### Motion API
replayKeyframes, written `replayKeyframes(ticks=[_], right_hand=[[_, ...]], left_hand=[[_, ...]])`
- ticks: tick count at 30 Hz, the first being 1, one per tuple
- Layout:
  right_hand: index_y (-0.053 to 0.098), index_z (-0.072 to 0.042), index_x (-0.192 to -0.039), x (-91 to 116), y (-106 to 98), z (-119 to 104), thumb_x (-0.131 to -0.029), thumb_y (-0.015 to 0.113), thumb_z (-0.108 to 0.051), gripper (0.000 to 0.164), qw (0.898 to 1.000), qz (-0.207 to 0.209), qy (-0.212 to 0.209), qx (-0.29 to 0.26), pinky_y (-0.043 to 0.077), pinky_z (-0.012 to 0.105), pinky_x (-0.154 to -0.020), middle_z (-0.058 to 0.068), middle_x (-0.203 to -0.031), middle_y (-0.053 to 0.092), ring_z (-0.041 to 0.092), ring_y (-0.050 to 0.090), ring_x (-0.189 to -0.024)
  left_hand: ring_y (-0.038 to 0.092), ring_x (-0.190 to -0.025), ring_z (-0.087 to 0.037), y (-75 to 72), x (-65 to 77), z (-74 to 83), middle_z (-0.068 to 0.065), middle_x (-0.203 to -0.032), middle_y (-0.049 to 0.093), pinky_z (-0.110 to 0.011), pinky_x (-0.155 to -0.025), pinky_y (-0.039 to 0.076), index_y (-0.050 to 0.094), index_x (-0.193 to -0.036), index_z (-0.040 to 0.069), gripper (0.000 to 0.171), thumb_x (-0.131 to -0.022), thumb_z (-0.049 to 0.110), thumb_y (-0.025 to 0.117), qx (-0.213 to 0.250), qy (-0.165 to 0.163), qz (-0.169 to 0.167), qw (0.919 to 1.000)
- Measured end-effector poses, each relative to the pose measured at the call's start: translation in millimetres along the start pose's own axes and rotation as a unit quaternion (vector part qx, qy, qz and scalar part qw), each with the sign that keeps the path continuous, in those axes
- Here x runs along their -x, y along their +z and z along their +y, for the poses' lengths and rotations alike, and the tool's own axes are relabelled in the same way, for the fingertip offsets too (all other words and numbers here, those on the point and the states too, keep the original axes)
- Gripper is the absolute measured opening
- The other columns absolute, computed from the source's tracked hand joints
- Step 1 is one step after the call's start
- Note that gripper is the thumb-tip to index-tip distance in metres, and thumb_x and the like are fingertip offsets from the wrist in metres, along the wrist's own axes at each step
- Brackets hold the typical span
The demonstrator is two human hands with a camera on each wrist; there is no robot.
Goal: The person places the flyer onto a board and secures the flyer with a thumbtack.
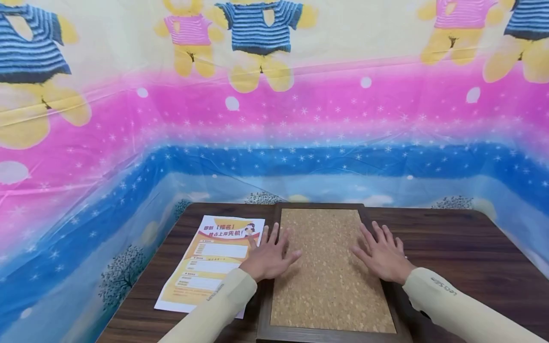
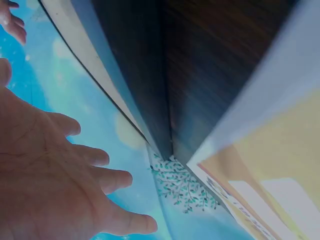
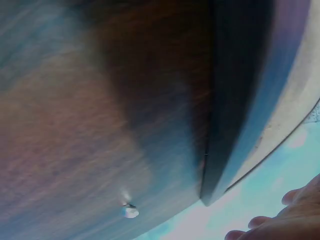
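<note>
A cork board (image 1: 326,286) in a dark brown frame (image 1: 334,335) lies lengthwise on the table. My left hand (image 1: 270,255) is spread over its left edge, fingers straight and pointing away. Over the opposite edge, my right hand (image 1: 383,255) has its fingers spread too. Neither hand holds anything. From the left wrist, the palm (image 2: 45,175) shows beside the raised side of the frame (image 2: 135,65). Only some fingertips (image 3: 260,221) of the right hand appear in the right wrist view, past the frame's side (image 3: 235,100).
A printed orange and white flyer (image 1: 190,281) lies left of the board, partly under the left forearm. On the dark wood table (image 1: 450,257), a small shiny whitish object (image 3: 131,211) sits to the board's right. A patterned cloth (image 1: 300,162) hangs behind the table.
</note>
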State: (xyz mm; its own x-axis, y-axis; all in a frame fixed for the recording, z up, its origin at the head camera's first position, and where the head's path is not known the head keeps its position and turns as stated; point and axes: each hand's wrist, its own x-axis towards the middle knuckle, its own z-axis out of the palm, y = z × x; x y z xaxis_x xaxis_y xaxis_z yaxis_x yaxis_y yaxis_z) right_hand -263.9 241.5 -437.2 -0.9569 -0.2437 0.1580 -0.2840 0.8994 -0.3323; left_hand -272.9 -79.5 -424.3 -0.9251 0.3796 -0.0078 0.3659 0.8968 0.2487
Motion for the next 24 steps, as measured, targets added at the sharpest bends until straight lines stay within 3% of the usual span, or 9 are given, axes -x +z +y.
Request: replayKeyframes(ticks=[8,18,24], right_hand=[[0.020,-0.006,-0.150,4,1,14,-0.095,0.038,-0.059,0.078,1.000,-0.004,0.012,-0.009,0.005,0.074,-0.091,0.029,-0.151,0.008,0.053,0.004,-0.133],[0.016,-0.007,-0.151,7,-6,29,-0.095,0.038,-0.058,0.079,0.999,-0.007,0.035,-0.014,0.004,0.076,-0.088,0.030,-0.150,0.006,0.055,0.002,-0.132],[0.016,-0.004,-0.151,10,-8,39,-0.095,0.038,-0.058,0.081,0.999,-0.007,0.045,-0.015,0.004,0.077,-0.087,0.032,-0.149,0.005,0.056,0.001,-0.131]], left_hand=[[0.006,-0.140,-0.040,-2.3,12.7,-13.5,-0.014,-0.156,0.008,-0.071,-0.098,-0.001,0.020,-0.152,0.020,0.076,-0.092,0.066,0.031,0.005,0.003,0.010,0.9999],[0.001,-0.140,-0.038,-3.3,21.8,-31.4,-0.012,-0.156,0.005,-0.069,-0.099,-0.003,0.020,-0.152,0.018,0.075,-0.094,0.063,0.033,0.001,-0.028,0.016,0.9995],[0.004,-0.140,-0.039,-4.7,28.6,-40.0,-0.015,-0.156,0.009,-0.071,-0.098,0.002,0.024,-0.151,0.015,0.071,-0.095,0.056,0.039,-0.005,-0.031,0.028,0.9991]])
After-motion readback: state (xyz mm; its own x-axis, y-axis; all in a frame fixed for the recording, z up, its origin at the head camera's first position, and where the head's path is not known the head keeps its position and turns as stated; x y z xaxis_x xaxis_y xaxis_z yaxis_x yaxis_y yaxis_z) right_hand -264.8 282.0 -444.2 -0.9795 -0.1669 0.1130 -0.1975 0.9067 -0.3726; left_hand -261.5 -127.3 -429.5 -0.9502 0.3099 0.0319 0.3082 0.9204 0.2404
